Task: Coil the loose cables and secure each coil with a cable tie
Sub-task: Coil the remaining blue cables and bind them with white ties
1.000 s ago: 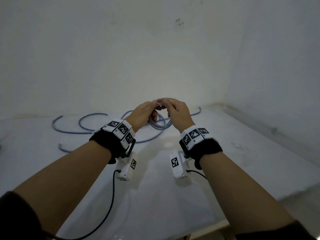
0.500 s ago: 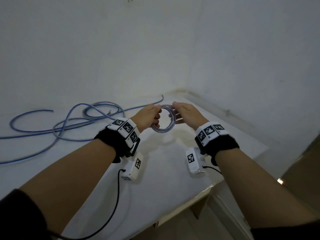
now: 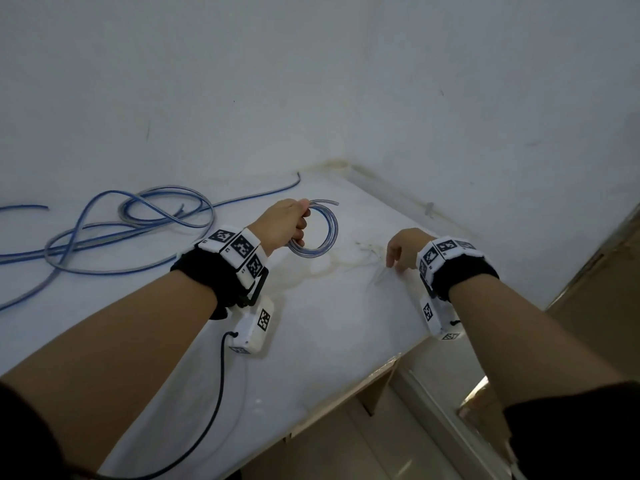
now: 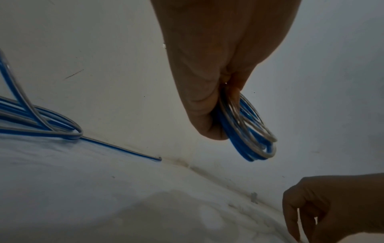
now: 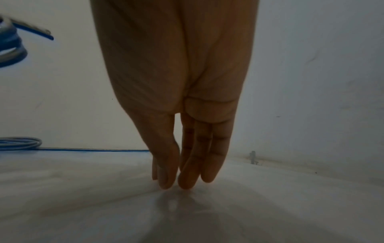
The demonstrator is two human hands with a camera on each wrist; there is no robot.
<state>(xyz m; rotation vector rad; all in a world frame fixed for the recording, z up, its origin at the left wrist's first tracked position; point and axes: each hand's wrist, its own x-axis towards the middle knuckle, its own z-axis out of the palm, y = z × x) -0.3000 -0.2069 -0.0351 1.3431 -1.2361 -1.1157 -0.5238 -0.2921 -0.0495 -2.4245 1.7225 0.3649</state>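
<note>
Holding a small blue and grey cable coil point(image 3: 317, 233) above the white table point(image 3: 311, 323), the left hand point(image 3: 282, 221) pinches its rim. At 3 o'clock, the right hand point(image 3: 403, 249) points straight, close-together fingers point(image 5: 187, 172) down, touching the table by pale cable ties point(image 3: 375, 271). Loose cables point(image 3: 131, 223) lie at 9 o'clock.

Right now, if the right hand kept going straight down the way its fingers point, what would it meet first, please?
Probably the white tabletop; the right hand points its fingertips almost onto it. Pale cable ties seem to lie there, faintly visible.
</note>
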